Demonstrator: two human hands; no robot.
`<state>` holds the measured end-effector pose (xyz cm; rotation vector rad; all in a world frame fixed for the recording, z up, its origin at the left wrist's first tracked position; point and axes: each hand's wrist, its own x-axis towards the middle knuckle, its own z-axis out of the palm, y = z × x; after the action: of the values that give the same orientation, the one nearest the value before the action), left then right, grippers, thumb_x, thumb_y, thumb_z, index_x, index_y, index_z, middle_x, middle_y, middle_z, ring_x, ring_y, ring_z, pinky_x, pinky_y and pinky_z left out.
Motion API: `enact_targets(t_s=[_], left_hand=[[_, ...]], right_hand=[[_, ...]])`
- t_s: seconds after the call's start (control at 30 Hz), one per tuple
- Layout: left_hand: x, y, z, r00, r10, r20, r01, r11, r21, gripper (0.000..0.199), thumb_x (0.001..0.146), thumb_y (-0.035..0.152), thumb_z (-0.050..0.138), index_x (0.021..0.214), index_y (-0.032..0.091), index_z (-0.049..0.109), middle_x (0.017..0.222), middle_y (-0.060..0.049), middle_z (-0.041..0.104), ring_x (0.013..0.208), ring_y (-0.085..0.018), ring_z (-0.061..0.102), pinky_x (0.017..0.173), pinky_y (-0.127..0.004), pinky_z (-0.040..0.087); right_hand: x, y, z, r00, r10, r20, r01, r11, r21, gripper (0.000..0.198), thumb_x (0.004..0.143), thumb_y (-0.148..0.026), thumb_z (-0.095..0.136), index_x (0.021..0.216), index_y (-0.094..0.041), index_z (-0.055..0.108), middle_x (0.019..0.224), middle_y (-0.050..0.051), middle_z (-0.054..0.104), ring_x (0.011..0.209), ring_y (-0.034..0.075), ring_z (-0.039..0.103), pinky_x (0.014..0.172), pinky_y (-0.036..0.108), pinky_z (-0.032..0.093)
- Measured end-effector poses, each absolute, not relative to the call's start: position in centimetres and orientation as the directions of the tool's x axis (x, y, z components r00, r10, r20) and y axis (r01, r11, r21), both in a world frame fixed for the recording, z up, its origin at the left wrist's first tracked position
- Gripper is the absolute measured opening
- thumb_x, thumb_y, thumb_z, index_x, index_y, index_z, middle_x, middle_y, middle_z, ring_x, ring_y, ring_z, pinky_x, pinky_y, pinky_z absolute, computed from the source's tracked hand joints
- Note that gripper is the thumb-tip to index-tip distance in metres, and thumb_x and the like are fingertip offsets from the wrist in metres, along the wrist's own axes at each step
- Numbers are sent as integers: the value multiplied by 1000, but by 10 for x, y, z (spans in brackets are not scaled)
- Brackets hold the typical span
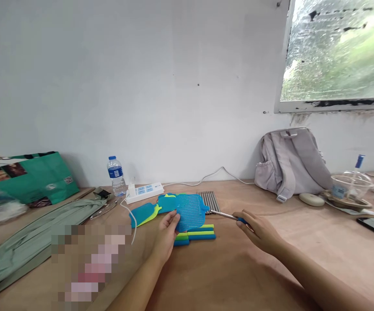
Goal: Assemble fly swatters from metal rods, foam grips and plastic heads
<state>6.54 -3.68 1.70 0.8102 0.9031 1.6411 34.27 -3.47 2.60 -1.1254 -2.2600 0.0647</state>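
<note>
- Just in front of the white power strip, we see more blue and yellow-green mesh panels on the desk.
- Right of the strip and nearer us, our left hand pinches the left edge of a blue swatter head.
- That head is flat, round-cornered and pierced by rows of small holes; its narrow neck points right, away from the strip.
- At the neck we have a slim silver rod, its long axis running rightward and slightly towards us.
- Farther right of the strip, our right hand grips the rod's blue end.
</note>
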Motion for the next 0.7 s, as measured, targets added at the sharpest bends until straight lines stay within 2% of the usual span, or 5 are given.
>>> enact_targets(t_s=[0.2, 0.5, 0.7], left_hand=[[67, -41, 23, -146, 986, 85, -438, -141, 888, 41, 48, 36, 78, 79, 15, 63, 61, 5, 56, 51, -8, 52, 44, -19, 46], [61, -37, 17, -153, 985, 84, -347, -133, 928, 42, 50, 40, 77, 81, 16, 64, 72, -1, 64, 63, -12, 59, 52, -20, 47], [56, -37, 18, -110, 987, 119, -245, -143, 959, 45, 51, 39, 76, 87, 15, 64, 84, -5, 67, 77, -19, 62, 63, -27, 51]], right_hand=[[342, -36, 27, -447, 729, 519, 706, 643, -296, 29, 90, -35, 30, 108, -24, 50, 85, 5, 58, 66, 17, 56, 59, 28, 43], [345, -34, 29, -450, 751, 483, 714, 628, -311, 29, 91, -36, 30, 106, -24, 52, 86, 5, 59, 66, 17, 57, 57, 27, 42], [355, -33, 34, -474, 715, 514, 737, 641, -213, 29, 89, -35, 35, 105, -25, 58, 85, 6, 62, 70, 17, 58, 61, 27, 42]])
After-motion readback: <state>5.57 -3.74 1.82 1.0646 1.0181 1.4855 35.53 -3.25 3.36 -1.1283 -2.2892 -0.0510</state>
